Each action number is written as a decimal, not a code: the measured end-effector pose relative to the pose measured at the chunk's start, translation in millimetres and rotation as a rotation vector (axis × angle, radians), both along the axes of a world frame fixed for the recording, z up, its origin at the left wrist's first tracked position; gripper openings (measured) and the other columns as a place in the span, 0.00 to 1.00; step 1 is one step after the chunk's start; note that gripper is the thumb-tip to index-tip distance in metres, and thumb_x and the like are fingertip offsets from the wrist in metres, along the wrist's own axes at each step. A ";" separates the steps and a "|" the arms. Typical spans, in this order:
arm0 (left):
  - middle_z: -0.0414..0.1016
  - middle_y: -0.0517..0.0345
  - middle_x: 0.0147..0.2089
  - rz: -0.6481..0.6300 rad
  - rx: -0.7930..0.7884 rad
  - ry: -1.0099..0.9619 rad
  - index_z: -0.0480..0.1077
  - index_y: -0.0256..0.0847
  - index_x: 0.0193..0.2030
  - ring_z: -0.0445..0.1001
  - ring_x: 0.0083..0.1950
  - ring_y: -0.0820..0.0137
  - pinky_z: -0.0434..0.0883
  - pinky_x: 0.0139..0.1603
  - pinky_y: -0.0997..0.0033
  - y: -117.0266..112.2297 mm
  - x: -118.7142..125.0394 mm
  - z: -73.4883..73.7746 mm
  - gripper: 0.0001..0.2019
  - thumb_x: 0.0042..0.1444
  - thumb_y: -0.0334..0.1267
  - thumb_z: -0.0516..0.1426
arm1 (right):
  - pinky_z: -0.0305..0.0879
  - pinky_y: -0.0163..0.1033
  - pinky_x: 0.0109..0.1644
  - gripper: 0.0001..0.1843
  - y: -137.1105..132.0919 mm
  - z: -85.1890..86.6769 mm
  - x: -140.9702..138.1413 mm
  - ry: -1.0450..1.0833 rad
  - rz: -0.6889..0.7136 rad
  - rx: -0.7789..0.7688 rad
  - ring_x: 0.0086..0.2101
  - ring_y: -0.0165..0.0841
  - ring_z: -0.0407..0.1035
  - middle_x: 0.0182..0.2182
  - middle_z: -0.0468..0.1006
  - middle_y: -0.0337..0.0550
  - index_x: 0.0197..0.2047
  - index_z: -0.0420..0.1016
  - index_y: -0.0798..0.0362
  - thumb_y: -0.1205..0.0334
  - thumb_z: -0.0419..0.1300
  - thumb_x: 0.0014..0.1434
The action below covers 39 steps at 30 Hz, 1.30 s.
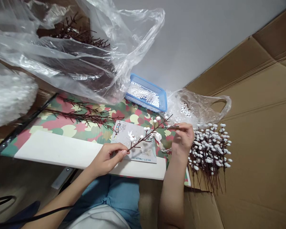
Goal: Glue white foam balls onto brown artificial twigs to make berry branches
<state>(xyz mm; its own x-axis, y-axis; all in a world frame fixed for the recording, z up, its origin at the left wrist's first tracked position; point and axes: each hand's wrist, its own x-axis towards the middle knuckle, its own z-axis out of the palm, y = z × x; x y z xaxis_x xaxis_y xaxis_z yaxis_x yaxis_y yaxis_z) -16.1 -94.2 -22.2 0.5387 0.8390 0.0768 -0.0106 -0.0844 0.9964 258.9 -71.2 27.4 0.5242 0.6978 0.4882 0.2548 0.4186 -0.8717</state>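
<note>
My left hand (pixel 108 158) pinches the lower end of a thin dark twig (pixel 146 135) that carries a few white foam balls and slants up to the right. My right hand (pixel 184 138) is closed round a slim tool (pixel 173 127) whose tip points at the twig's upper end. Under the twig lies a glue gun card (pixel 144 152) smeared with white glue, on a camouflage-patterned mat (pixel 69 127).
A blue basket (pixel 163 97) of white foam balls stands behind the mat, beside a clear bag (pixel 200 108) of more balls. Finished branches (pixel 211 149) with white balls lie on cardboard (pixel 257 143) at right. Bare twigs (pixel 85 116) lie left; a large plastic bag (pixel 69 54) holds more.
</note>
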 end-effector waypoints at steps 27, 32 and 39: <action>0.73 0.57 0.25 -0.010 0.026 0.039 0.73 0.35 0.33 0.68 0.26 0.74 0.62 0.26 0.77 -1.8 -1.9 -2.7 0.13 0.62 0.40 0.52 | 0.59 0.32 0.31 0.05 11.4 -0.1 -4.0 0.232 0.030 0.065 0.25 0.26 0.61 0.21 0.65 0.31 0.22 0.66 0.51 0.69 0.56 0.36; 0.74 0.55 0.26 -0.015 0.018 0.043 0.73 0.34 0.33 0.68 0.26 0.73 0.63 0.26 0.77 -1.7 -2.1 -1.8 0.14 0.63 0.41 0.52 | 0.60 0.34 0.33 0.05 12.9 -4.6 -2.5 0.170 0.010 0.055 0.27 0.28 0.63 0.23 0.66 0.33 0.24 0.67 0.51 0.68 0.56 0.37; 0.73 0.57 0.25 -0.011 0.017 0.041 0.73 0.35 0.33 0.67 0.25 0.74 0.62 0.26 0.77 -0.8 -1.2 -1.0 0.14 0.63 0.41 0.52 | 0.60 0.35 0.34 0.05 11.3 -11.1 2.5 0.089 -0.048 0.043 0.28 0.29 0.62 0.24 0.67 0.33 0.24 0.69 0.52 0.67 0.56 0.39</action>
<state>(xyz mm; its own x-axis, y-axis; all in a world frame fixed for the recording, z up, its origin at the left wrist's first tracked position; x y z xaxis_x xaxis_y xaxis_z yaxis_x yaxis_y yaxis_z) -17.4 -95.0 -23.2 0.5508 0.8318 0.0687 0.0289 -0.1013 0.9944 261.5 -59.9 16.3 0.5987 0.6506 0.4672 0.1979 0.4451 -0.8734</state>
